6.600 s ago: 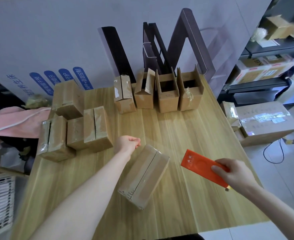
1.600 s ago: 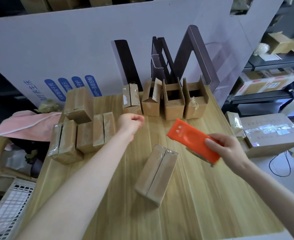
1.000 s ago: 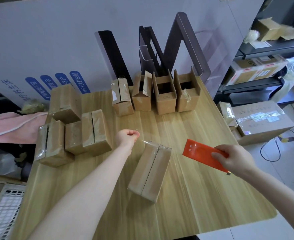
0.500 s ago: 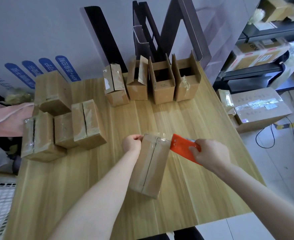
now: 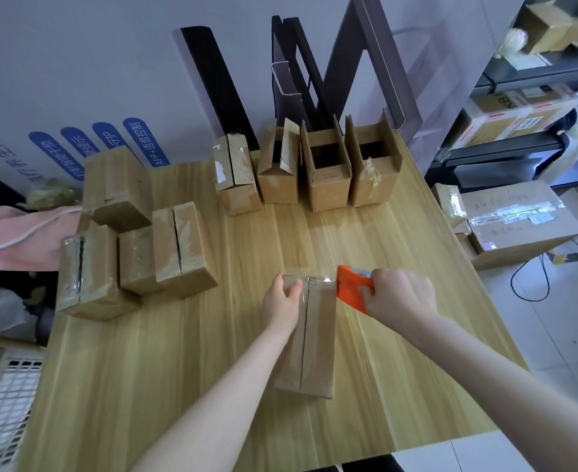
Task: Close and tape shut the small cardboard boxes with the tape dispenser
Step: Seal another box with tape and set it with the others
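Head view: left hand (image 5: 282,301) grips the far end of the box (image 5: 318,335) on the worktop (image 5: 178,352). Right hand (image 5: 400,298) holds the dispenser (image 5: 350,287) against the box, just right of the left hand. Step, as judged: taping that end. The next move calls for a clean tear.

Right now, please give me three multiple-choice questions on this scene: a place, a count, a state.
1. Where is the orange tape dispenser? A) at the far end of the box the left hand grips B) inside an open box C) on the floor
2. How many boxes stand in the back row? A) two B) four C) six
3. The rightmost back-row box is A) taped shut B) crushed flat C) open on top
Answers: A, the right hand holds it there; B, four stand side by side; C, its flaps stand up.
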`<control>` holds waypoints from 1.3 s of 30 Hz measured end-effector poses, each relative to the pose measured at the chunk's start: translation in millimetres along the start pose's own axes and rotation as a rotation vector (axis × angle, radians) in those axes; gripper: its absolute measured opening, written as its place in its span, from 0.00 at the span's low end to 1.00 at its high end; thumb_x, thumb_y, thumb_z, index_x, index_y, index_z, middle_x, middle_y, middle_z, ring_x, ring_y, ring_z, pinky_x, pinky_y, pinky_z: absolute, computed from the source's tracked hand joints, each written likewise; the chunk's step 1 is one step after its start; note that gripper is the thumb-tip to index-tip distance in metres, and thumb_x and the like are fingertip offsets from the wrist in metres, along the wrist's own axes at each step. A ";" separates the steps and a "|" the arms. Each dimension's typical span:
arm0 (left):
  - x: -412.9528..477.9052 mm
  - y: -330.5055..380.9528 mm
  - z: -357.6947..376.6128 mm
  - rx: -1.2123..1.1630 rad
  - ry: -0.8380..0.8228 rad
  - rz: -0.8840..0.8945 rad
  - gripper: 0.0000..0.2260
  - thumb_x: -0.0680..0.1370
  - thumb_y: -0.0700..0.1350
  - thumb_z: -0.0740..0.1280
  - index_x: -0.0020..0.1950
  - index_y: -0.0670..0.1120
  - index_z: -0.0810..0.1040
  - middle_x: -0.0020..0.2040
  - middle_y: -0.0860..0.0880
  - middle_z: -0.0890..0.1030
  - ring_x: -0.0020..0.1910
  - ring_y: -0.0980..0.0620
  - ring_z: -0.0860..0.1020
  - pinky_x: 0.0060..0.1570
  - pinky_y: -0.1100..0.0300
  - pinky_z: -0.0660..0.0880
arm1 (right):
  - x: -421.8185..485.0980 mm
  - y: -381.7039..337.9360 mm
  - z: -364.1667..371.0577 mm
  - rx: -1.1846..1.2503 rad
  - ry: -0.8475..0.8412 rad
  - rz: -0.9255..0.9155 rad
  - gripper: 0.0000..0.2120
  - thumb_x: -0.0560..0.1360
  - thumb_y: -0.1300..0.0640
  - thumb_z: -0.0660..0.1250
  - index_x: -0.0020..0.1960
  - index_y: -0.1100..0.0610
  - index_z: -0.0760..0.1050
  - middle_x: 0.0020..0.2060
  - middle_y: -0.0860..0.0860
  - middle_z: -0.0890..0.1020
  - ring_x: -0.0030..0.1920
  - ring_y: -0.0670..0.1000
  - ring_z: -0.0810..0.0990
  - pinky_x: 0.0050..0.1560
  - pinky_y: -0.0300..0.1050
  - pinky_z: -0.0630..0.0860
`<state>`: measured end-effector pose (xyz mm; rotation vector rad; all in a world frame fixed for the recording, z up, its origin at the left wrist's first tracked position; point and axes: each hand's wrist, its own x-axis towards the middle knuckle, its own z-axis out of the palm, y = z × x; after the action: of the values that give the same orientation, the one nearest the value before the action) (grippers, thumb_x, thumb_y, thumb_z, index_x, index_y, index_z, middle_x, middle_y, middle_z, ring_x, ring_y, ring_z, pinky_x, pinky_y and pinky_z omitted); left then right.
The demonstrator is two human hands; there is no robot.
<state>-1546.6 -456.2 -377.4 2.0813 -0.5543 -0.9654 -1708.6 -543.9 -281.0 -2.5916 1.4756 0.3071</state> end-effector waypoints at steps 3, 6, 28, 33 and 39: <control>2.9 -4.8 -1.5 -0.006 -0.024 0.016 0.24 0.82 0.52 0.60 0.76 0.45 0.61 0.73 0.47 0.68 0.72 0.49 0.66 0.63 0.62 0.62 | 5.1 -9.8 -5.8 0.009 0.009 -0.005 0.14 0.77 0.50 0.55 0.34 0.54 0.66 0.27 0.47 0.67 0.33 0.55 0.71 0.27 0.40 0.58; 5.2 -6.3 -1.5 0.031 -0.012 0.065 0.22 0.82 0.52 0.60 0.74 0.45 0.65 0.70 0.48 0.72 0.70 0.49 0.69 0.63 0.60 0.65 | 18.2 -20.0 -7.3 -0.001 0.051 -0.008 0.18 0.78 0.49 0.53 0.31 0.54 0.64 0.27 0.48 0.68 0.33 0.56 0.72 0.32 0.41 0.64; -35.9 -35.2 -3.9 -0.230 0.296 -0.188 0.19 0.68 0.56 0.76 0.42 0.44 0.73 0.38 0.50 0.78 0.38 0.51 0.77 0.41 0.54 0.74 | 9.6 -1.6 -0.7 0.691 0.312 0.209 0.16 0.78 0.45 0.60 0.40 0.55 0.75 0.27 0.48 0.77 0.28 0.51 0.77 0.30 0.42 0.68; -36.4 -32.3 -11.1 -0.152 0.249 -0.132 0.22 0.69 0.56 0.76 0.55 0.47 0.75 0.49 0.53 0.79 0.47 0.55 0.78 0.47 0.61 0.71 | 7.4 -13.4 28.4 0.917 0.196 0.279 0.17 0.79 0.48 0.59 0.42 0.59 0.78 0.33 0.55 0.80 0.38 0.58 0.78 0.40 0.53 0.75; 14.5 -4.9 -31.3 0.137 0.187 0.122 0.18 0.77 0.54 0.67 0.66 0.51 0.73 0.56 0.53 0.77 0.55 0.54 0.75 0.55 0.58 0.72 | 7.4 -10.0 29.7 0.891 0.218 0.244 0.19 0.79 0.49 0.59 0.40 0.62 0.77 0.32 0.57 0.79 0.35 0.58 0.77 0.36 0.51 0.73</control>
<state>-1512.8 -448.2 -374.4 2.2020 -0.6564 -0.6705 -1699.4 -538.3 -311.4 -1.7678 1.5119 -0.5174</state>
